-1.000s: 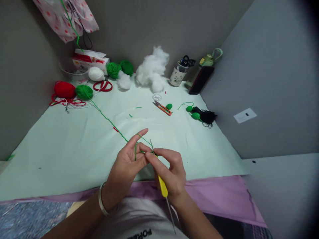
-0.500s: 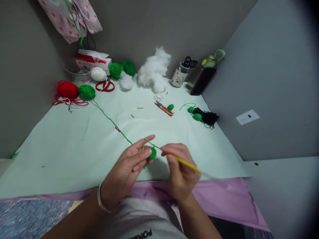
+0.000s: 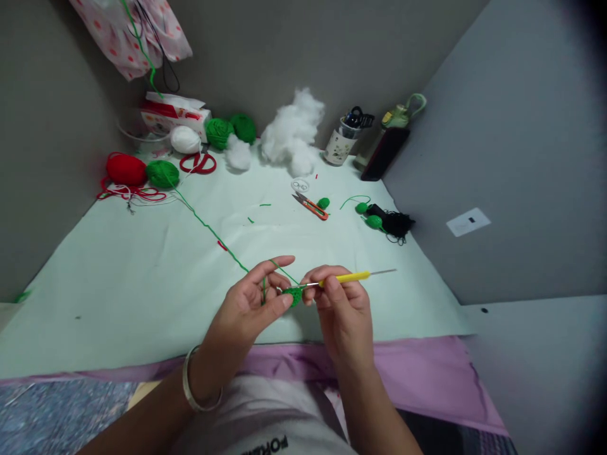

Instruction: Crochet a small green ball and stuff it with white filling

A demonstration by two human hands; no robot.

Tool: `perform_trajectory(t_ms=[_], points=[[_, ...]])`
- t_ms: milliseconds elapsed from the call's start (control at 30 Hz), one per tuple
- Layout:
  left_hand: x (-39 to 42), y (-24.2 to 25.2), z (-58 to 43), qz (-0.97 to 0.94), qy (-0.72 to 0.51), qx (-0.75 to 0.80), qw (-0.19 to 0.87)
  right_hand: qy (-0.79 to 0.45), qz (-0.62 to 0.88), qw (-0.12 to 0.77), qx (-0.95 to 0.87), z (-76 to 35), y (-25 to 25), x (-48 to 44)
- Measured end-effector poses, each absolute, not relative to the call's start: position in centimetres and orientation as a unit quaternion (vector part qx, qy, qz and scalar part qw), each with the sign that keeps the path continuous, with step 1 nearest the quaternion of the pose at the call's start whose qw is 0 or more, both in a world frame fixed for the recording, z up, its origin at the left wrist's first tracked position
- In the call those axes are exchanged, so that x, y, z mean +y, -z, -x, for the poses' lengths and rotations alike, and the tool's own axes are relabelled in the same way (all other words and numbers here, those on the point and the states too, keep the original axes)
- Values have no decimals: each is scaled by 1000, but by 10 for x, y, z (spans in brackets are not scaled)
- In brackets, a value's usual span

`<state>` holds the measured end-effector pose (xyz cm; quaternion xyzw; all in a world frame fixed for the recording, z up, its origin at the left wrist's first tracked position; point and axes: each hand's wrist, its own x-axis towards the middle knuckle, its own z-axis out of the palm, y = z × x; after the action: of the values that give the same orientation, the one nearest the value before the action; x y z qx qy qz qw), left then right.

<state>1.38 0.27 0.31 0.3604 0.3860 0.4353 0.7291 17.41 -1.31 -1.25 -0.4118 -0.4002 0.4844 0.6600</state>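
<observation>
Slim yellow-handled metal hook (image 3: 351, 277), clamped in right hand (image 3: 348, 316), now levelled; left hand (image 3: 241, 309) still pinching small green crocheted-yarn piece (image 3: 296, 296).

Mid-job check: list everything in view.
Crochet piece: 1, green, front centre
Hook: 1, yellow handle, front
Yarn balls: 5, green, red and white, left
Yarn hank: 1, black, right
Stuffing: 2 clumps, white, back
Scissors: 1, red, left
Snips: 1, orange, centre
Small balls: 3, green, right
Yarn scraps: several, green and red, centre
Box: 1, red and white, left
Bowl: 1, clear, left
Cup: 1, pale, back
Bottle: 1, green, right
Phone: 1, black, by bottle
Disc: 1, clear, by snips
Cloths: 2; spotted, upper left; purple, front
Tablecloth: 1, pale green, beneath
Card: 1, white, wall
Bracelet: 1, pale, left wrist
Left hand: 1, holding piece
Right hand: 1, holding hook
</observation>
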Motion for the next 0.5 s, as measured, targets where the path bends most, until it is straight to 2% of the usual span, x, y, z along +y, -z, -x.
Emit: perform_trajectory(t_ms=[267,500], points=[[3,-2,-13,-383,-436,414,702,-478,399,659,-423,-177,11,-16],[0,-1,-14,-439,-444,468,625,-336,430,621,-562,-178,10,-27]])
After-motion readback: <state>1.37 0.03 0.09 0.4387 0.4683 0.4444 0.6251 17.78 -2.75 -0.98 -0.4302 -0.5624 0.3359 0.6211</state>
